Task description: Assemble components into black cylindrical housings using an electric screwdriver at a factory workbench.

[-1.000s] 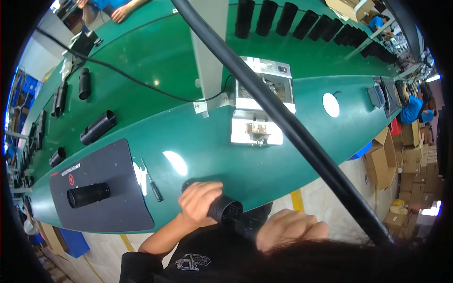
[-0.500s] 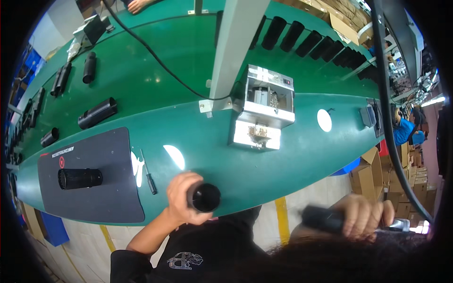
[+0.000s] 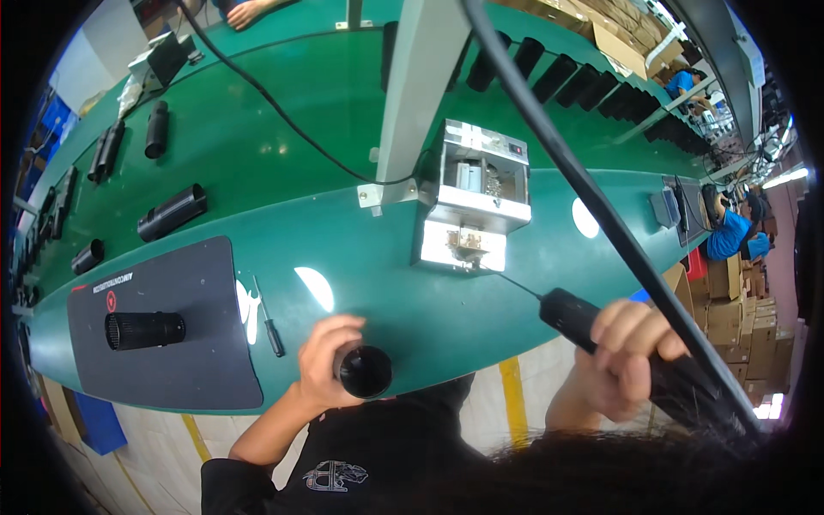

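Observation:
My left hand (image 3: pixel 322 356) is wrapped round a black hollow tube (image 3: pixel 366 372) at the bench's near edge, its open end turned up toward me. In my right hand (image 3: pixel 631 343) is a black electric screwdriver (image 3: pixel 566 316), gripped by its body. Its long thin bit slants up and left, with the tip at the front of a silver screw feeder (image 3: pixel 481 209). Whether the tip carries a screw is too small to tell. The feeder's upper part is open, showing a tray inside.
A dark mat (image 3: pixel 189 369) on the green bench (image 3: pixel 360 245) bears a perforated black cylinder (image 3: pixel 144 330). Beside it lies a small screwdriver (image 3: pixel 274 337). A grey post (image 3: pixel 412 103) rises behind the feeder. A thick black cable (image 3: pixel 584 184) crosses the right side. More black tubes (image 3: pixel 172 212) lie beyond.
My right hand has swung the electric screwdriver up and left, bringing its bit to the screw feeder. The thick cable has swung left across the view. My left hand keeps the tube nearly in place.

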`<state>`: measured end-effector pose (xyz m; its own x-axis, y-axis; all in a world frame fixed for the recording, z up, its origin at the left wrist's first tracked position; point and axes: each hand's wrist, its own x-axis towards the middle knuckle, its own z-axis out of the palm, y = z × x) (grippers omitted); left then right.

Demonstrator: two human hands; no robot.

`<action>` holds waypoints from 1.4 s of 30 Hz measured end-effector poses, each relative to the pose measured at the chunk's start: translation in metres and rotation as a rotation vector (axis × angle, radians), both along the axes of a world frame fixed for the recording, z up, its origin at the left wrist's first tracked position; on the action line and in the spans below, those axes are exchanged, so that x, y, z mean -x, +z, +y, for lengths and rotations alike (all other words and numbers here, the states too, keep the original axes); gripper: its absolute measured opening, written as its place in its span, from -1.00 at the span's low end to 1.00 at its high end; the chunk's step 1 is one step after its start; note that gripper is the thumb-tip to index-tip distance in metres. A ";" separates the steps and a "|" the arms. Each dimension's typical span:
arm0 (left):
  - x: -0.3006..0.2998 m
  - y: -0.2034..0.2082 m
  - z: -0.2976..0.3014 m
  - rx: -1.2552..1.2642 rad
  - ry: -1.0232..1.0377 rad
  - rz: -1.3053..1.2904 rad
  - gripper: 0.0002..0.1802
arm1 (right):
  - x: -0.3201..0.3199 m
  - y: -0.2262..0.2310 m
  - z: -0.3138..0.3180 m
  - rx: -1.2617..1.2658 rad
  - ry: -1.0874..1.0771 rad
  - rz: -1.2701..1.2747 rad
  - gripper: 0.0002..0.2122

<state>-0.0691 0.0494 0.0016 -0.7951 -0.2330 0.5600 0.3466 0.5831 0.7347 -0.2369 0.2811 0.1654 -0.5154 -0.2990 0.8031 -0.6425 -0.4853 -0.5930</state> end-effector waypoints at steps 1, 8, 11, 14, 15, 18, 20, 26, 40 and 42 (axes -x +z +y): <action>0.003 -0.001 -0.001 0.006 -0.011 0.019 -0.28 | 0.001 0.000 -0.004 -0.027 -0.024 -0.008 -0.71; 0.020 -0.003 -0.002 0.102 -0.007 0.087 -0.37 | 0.008 -0.013 -0.006 -0.141 -0.065 -0.071 -0.69; 0.023 -0.001 0.001 0.116 -0.004 0.089 -0.40 | 0.010 -0.015 -0.007 -0.111 -0.094 -0.060 -0.69; 0.025 -0.003 0.003 0.131 -0.011 0.090 -0.42 | 0.003 -0.011 -0.007 -0.112 -0.126 -0.128 -0.69; 0.026 -0.003 0.002 0.139 -0.012 0.090 -0.42 | -0.001 -0.007 -0.009 -0.117 -0.114 -0.168 -0.70; 0.027 -0.004 0.001 0.137 -0.015 0.096 -0.42 | -0.013 0.005 0.000 -0.113 -0.028 -0.203 -0.72; 0.027 -0.003 0.002 0.125 -0.018 0.088 -0.43 | -0.023 0.011 0.016 -0.014 0.121 -0.221 -0.78; 0.029 -0.009 0.001 0.134 -0.048 0.106 -0.39 | -0.066 0.021 0.038 0.272 0.265 -0.268 -0.85; 0.024 -0.026 0.013 0.014 0.005 0.168 -0.50 | -0.083 0.000 -0.010 -0.985 -0.158 0.088 -0.69; 0.023 -0.018 0.011 0.032 0.001 0.140 -0.50 | -0.087 0.003 -0.017 -1.139 -0.217 0.185 -0.65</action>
